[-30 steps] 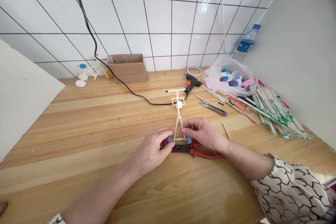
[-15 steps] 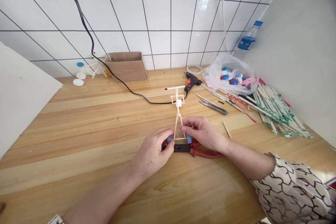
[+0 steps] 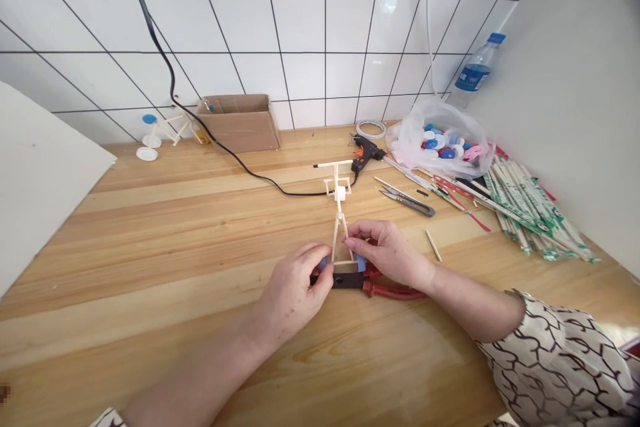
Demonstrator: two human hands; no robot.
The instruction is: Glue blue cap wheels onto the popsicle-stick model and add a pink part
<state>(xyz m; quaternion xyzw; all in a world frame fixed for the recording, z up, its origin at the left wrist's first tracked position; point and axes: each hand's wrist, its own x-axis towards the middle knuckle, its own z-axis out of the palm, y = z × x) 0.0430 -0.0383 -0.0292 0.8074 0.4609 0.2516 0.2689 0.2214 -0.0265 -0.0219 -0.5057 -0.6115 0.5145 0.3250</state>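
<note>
The wooden-stick model [image 3: 340,213] lies at the centre of the counter [image 3: 150,247], its long axis pointing away from the person. A crosspiece forms the far end, just beside the hot glue gun [image 3: 367,159]. A white block sits midway along the frame, and the near end spreads into a fork with one blue bottle cap at each side.

The left hand [image 3: 293,297] has its thumb and fingers together on the left cap [image 3: 324,263]; this grip is clamped. The right hand [image 3: 387,253] curves its fingers [image 3: 360,230] over the frame next to the right cap [image 3: 361,263]; whether this grip is clamped cannot be determined. A hand tool [image 3: 347,280] with a black head and red handles lies directly below the fork.

To the right are thread snips [image 3: 407,203], a loose stick [image 3: 433,245], and wrapped chopsticks [image 3: 530,213] whose green printing is too small to read. Behind them, a plastic bag [image 3: 415,147] holds more caps, near a water bottle [image 3: 475,70] with a blue label. A cardboard box [image 3: 240,123] and a second stick model [image 3: 170,130] stand at the back edge, against the tiled wall [image 3: 300,47]. A white board [image 3: 40,173] at the left edge stands well apart from the hands.
</note>
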